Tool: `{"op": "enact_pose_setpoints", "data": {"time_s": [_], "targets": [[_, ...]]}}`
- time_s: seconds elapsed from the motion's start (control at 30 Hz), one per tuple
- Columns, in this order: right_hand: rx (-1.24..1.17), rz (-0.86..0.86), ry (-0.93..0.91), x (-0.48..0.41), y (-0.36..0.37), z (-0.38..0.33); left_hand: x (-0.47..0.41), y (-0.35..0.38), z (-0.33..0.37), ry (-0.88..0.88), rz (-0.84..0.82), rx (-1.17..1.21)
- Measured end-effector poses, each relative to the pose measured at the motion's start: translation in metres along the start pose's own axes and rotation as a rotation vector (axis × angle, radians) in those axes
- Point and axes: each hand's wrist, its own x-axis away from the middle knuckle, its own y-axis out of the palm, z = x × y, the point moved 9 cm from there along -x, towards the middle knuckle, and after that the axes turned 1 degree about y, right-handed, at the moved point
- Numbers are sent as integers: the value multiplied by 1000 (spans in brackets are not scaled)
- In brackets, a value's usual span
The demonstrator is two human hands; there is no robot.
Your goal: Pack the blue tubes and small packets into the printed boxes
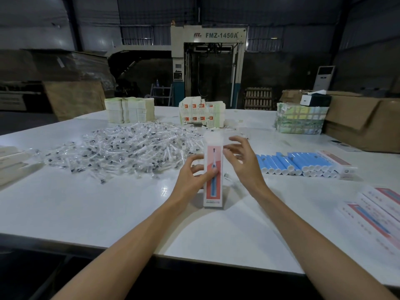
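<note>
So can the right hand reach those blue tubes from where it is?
Probably yes. The right hand, fingers relaxed, is beside the printed box. The blue tubes lie in a row on the table just to its right, with only bare tabletop in between.

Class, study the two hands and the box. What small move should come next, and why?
Probably the right hand should reach across to the blue tubes and take one. The left hand grips the printed box, the right hand holds nothing, and the tubes lie just to its right. Whether the box is already filled cannot be seen.
</note>
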Motion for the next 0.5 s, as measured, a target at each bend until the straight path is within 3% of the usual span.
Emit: {"op": "enact_pose_setpoints", "data": {"time_s": [0.27,0.5], "targets": [[-108,-73,-22,7,12,0,8,10,25,143,-66,-44],[-161,-147,-22,4,8,6,-1,18,25,113,-193,-92]]}}
